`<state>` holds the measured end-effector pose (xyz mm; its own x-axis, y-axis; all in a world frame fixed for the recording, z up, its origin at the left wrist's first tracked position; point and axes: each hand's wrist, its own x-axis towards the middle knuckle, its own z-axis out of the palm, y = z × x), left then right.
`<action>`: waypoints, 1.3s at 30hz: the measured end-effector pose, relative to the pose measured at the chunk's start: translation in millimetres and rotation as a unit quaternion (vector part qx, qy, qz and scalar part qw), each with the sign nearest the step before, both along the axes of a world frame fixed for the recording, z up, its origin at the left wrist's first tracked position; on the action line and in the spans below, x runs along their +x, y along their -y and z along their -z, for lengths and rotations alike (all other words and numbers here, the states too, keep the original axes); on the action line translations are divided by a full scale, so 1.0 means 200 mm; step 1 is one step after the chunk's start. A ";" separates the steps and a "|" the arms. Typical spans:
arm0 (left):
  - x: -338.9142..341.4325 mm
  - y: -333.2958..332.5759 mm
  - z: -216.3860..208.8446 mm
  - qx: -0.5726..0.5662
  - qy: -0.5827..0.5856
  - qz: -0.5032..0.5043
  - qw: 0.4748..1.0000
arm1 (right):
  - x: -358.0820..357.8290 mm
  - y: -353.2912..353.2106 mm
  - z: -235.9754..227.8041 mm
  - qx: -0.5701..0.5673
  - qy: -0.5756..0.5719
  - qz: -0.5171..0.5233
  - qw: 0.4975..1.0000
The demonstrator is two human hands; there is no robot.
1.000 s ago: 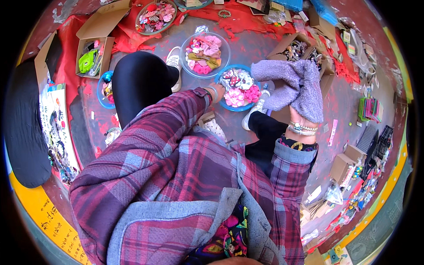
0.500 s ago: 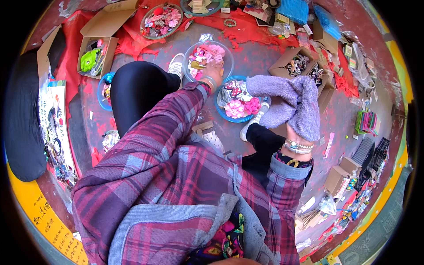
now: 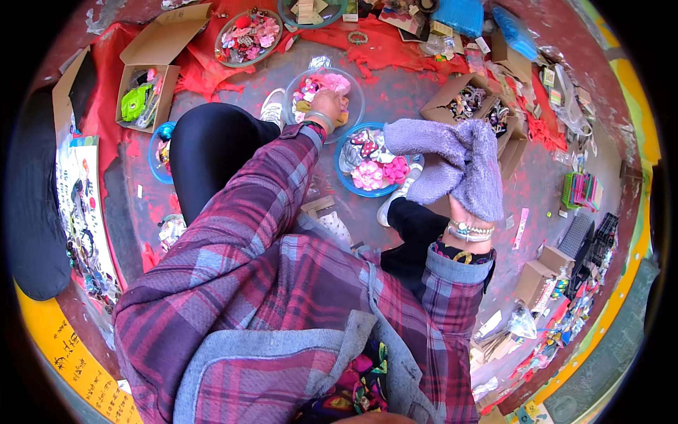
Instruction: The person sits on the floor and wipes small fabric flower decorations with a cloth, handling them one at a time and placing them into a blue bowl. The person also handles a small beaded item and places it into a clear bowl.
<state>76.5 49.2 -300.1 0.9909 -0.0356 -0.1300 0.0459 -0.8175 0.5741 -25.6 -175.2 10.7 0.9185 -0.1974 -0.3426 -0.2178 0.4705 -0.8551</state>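
My left hand point(image 3: 326, 104) reaches into a clear plastic bowl point(image 3: 362, 107) of pink cloth hair accessories point(image 3: 333, 83). Its fingers are bent down into the pile, and what they grip is hidden. Over on the right, my right hand point(image 3: 462, 213) has a fuzzy lavender cloth point(image 3: 477, 169) around it, which bends into a loop above the floor. That cloth covers the fingers. Between the hands sits a blue bowl point(image 3: 341, 173) with pink cloth flowers point(image 3: 368, 175) and a spotted bow, partly behind the lavender cloth.
Cardboard boxes stand at the right point(image 3: 439, 106) and at the left point(image 3: 169, 85). Farther off, a round tray point(image 3: 220, 53) of pink pieces rests near red cloth point(image 3: 381, 53). Another blue bowl point(image 3: 155, 159) is beside my left knee. A green basket point(image 3: 567, 191) stands at the far right.
My left hand has shifted slightly within the clear bowl, and its fingers are more bent. The whole view has moved a little; the lavender cloth keeps about the same shape.
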 end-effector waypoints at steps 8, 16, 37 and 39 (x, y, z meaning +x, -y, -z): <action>0.03 -0.06 -0.45 -0.734 -0.148 -0.247 0.615 | -0.03 0.02 -0.07 0.113 0.074 -0.095 0.986; -0.08 -0.02 -1.13 -0.846 -0.243 -0.057 0.470 | -0.07 0.01 -0.18 0.149 0.099 -0.170 0.969; -0.42 0.28 -1.55 -0.771 -0.296 0.056 0.560 | 0.00 -0.19 0.01 -0.458 0.343 -0.151 0.806; -0.42 0.27 -1.54 -0.764 -0.331 0.050 0.552 | 0.05 -0.19 0.01 -0.532 0.302 -0.180 0.770</action>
